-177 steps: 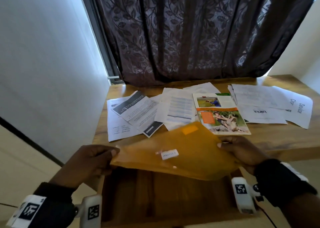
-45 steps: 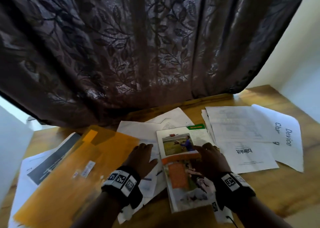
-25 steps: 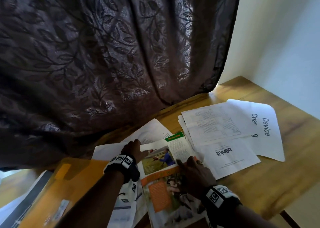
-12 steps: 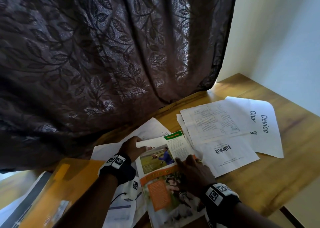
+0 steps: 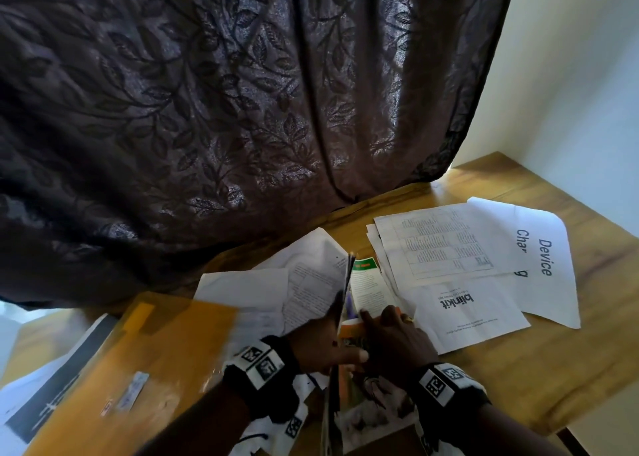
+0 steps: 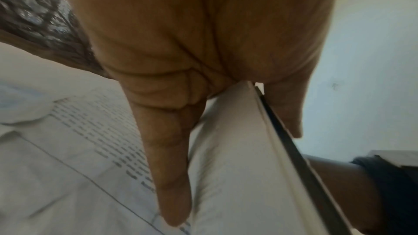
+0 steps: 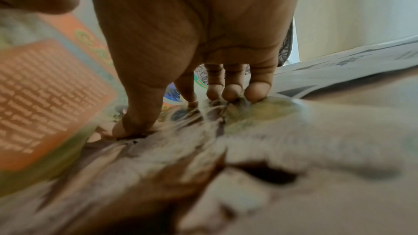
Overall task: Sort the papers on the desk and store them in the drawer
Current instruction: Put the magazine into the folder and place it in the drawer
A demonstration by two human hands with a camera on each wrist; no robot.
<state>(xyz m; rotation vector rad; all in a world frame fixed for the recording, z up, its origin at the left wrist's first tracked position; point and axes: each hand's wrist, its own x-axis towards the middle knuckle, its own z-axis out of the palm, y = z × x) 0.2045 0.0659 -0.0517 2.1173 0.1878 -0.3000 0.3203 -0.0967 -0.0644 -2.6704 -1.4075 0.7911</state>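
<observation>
A colourful magazine [image 5: 371, 289] lies on the wooden desk [image 5: 587, 334] in front of me. My left hand [image 5: 325, 345] pinches its left half between thumb and finger and holds it up on edge, almost vertical; in the left wrist view the raised page [image 6: 237, 149] stands between thumb and finger. My right hand [image 5: 394, 341] presses its fingertips [image 7: 233, 94] down on the magazine's right half [image 7: 271, 149]. A yellow envelope [image 5: 166, 352] lies at the left over other papers. The drawer is out of view.
Printed white sheets [image 5: 446, 244], a "blinkit" sheet [image 5: 463, 314] and a "Device" sheet [image 5: 543, 258] overlap at the right. More white papers [image 5: 304, 282] lie behind the left hand. A dark patterned curtain [image 5: 242, 109] hangs along the desk's far edge.
My left hand has taken the magazine's left edge and swung that half up from flat to nearly vertical. The right hand still presses on the right half.
</observation>
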